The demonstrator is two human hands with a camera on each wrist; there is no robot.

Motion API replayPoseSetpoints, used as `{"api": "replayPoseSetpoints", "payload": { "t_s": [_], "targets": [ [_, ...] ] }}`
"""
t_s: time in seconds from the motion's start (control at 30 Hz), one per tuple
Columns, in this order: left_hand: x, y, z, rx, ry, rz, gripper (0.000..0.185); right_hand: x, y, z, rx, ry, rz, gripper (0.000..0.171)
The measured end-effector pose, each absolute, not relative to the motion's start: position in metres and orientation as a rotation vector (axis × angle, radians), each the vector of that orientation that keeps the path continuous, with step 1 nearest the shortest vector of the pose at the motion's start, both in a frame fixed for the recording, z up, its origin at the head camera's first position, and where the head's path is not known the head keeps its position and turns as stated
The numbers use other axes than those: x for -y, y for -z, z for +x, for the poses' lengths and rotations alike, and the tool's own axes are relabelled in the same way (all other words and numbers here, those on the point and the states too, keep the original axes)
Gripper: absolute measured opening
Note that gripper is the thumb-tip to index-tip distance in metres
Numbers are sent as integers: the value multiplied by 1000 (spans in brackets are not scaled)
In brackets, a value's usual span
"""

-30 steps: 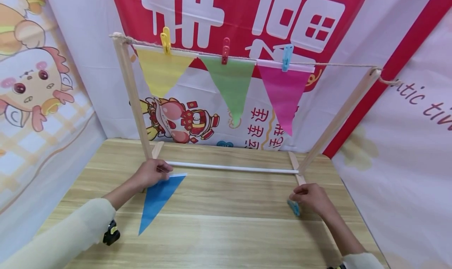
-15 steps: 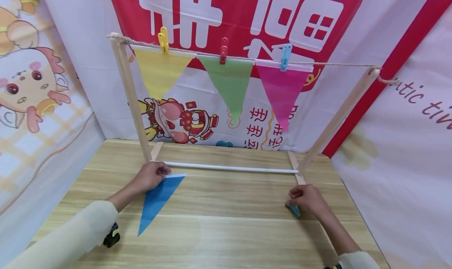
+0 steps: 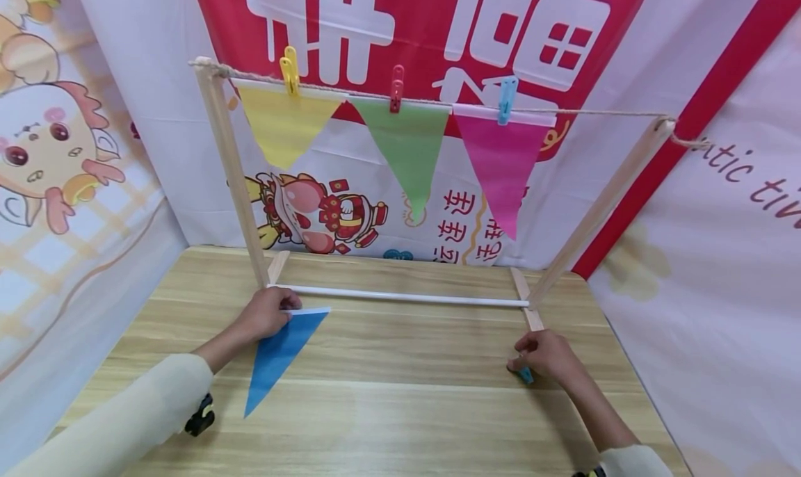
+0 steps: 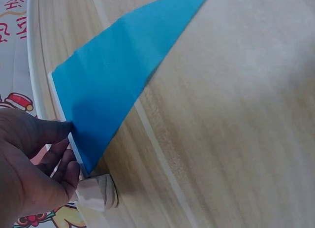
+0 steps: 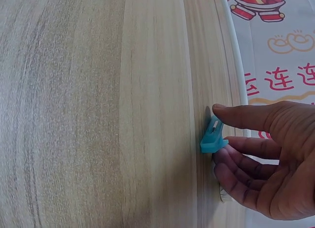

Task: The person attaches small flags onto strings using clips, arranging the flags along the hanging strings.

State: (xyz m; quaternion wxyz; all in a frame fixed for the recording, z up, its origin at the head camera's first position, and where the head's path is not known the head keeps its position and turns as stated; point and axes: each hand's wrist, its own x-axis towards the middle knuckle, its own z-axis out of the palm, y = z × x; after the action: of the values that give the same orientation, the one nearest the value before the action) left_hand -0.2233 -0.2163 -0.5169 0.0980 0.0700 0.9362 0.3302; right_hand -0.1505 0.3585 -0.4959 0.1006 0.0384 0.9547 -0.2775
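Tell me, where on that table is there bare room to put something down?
The widest bare stretch of table lies between the blue flag under the left hand and the blue clip pinched by the right hand. It gets crowded farther back, by the white bar and wooden posts.

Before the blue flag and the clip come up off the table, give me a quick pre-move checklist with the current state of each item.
1. Left hand has the blue flag by its top edge: ok, fingers pinch the white-edged corner.
2. Right hand has the blue clip: ok, pinched between thumb and fingers.
3. Flag lies flat, unfolded: ok.
4. Free stretch on the string right of the pink flag: ok, bare up to the right post.
5. Frame stands upright on the table: ok.
6. Clip opens properly: cannot tell.
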Motion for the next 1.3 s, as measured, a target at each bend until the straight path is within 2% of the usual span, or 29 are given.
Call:
{"api": "replayPoseSetpoints", "payload": {
  "t_s": [0.4,0.67,1.3],
  "targets": [
    [209,512,-223,-2789,-943,182,19,-356,495,-151,-2842,808,79,39],
    [205,512,-224,-2819,-968,247,4,-353,495,-153,-2815,823,62,39],
    [194,506,-230,-2799,-1091,159,20,-350,475,-167,-2669,736,-18,32]
  ]
}}
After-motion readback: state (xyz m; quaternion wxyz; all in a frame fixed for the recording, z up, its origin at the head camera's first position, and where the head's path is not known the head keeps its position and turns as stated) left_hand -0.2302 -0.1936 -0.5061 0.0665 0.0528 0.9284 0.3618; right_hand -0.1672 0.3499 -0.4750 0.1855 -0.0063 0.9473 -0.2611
